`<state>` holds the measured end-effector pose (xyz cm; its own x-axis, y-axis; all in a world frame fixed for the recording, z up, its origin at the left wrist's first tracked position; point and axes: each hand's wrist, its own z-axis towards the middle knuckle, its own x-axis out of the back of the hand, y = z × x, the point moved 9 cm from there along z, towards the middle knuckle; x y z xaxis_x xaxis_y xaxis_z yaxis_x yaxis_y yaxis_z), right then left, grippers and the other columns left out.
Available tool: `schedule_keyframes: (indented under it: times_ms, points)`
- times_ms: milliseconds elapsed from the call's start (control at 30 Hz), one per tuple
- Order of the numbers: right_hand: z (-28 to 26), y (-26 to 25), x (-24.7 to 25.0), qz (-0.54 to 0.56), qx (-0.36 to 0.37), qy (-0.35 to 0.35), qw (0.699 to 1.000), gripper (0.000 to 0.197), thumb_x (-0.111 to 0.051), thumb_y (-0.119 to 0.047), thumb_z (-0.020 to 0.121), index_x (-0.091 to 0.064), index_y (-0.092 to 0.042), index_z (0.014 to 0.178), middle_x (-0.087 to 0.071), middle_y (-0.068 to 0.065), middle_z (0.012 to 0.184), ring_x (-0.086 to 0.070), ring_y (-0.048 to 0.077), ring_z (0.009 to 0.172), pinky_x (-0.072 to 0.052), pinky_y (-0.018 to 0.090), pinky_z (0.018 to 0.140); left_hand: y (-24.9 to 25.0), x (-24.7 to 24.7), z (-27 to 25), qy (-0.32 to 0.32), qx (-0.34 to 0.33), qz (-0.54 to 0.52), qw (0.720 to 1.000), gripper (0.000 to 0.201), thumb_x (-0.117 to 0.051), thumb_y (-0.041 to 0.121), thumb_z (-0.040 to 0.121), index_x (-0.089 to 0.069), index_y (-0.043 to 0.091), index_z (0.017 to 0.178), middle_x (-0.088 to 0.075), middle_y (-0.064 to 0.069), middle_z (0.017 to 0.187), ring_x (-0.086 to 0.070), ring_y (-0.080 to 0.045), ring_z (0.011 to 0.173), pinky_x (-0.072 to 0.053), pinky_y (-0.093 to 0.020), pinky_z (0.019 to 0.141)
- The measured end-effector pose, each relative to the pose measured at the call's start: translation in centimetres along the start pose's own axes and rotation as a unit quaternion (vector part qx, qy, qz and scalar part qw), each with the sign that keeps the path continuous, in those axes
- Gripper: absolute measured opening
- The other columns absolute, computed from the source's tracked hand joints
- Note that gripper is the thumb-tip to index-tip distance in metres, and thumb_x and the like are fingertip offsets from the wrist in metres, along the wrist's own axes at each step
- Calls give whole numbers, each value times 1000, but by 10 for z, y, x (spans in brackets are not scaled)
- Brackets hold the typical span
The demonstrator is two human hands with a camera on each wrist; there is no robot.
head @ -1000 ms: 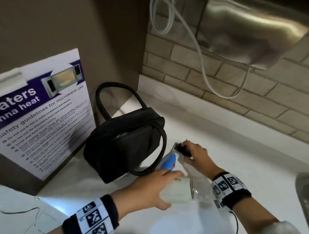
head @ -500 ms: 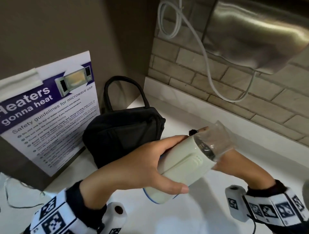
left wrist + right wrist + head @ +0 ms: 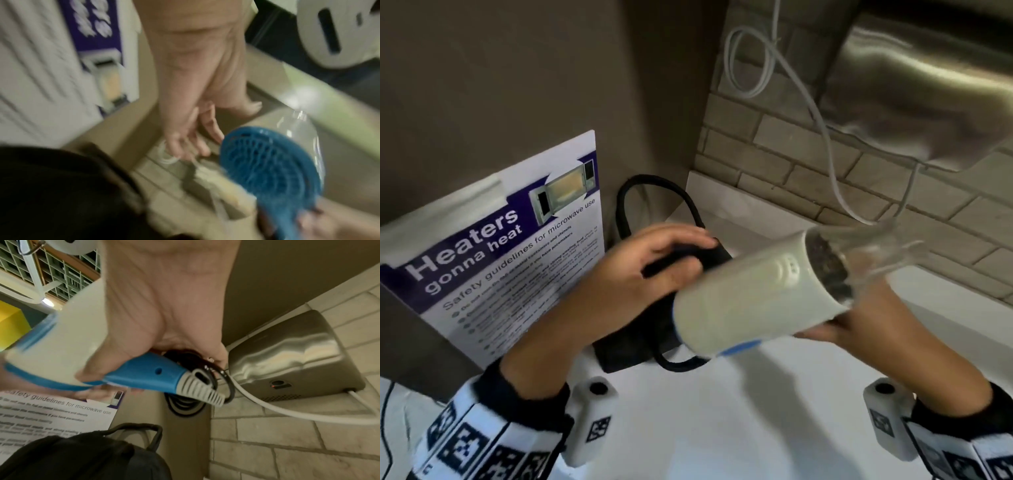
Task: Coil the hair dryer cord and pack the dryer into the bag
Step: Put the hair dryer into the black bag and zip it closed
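Gripping the hair dryer and its coiled cord, the right hand hovers above the white counter. The left hand pinches the black bag, wedged against the poster and the brick wall.

I saw the dryer as smooth cream plastic with a blue plastic grille and clear nozzle. The bag looked like matt black cloth. The hand dryer was brushed metal, the poster glossy, and the wall rough brick.
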<state>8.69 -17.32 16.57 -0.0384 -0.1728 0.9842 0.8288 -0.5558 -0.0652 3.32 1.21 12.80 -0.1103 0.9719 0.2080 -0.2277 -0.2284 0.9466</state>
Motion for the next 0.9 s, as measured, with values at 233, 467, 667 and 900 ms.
schedule_keyframes:
  times_ms: [233,467,667,900]
  points:
    - [48,5,5,-193,-100,62,974,45,-54,-66,78,-64,-22,80,-48,5,72,-51,28,67,-32,40,72,-100,46,-10,134,103,315,934,29,-46,28,88,-72,30,101,-45,-2,135,-45,-15,122,-31,-24,105]
    - [83,-34,-34,-310,50,-30,949,37,-82,-51,53,-71,-22,73,-51,6,70,-54,27,61,-35,40,75,-112,47,-5,75,111,168,977,33,-50,48,85,-61,50,116,-69,-6,110,-63,-15,101,-46,-25,94]
    - [95,-55,-78,-197,156,-162,954,38,-81,-53,45,-70,-32,76,-57,1,73,-60,22,63,-47,35,75,-115,32,1,30,105,132,985,42,-45,22,91,-54,53,118,-65,34,98,-59,13,92,-40,-4,84]
    - [89,-52,-132,-172,158,-208,950,43,-80,-41,55,-70,-30,95,-59,5,93,-61,25,82,-44,37,87,-127,24,-9,59,137,31,988,42,-57,14,92,-56,36,128,-63,11,124,-59,-3,110,-40,-18,99]
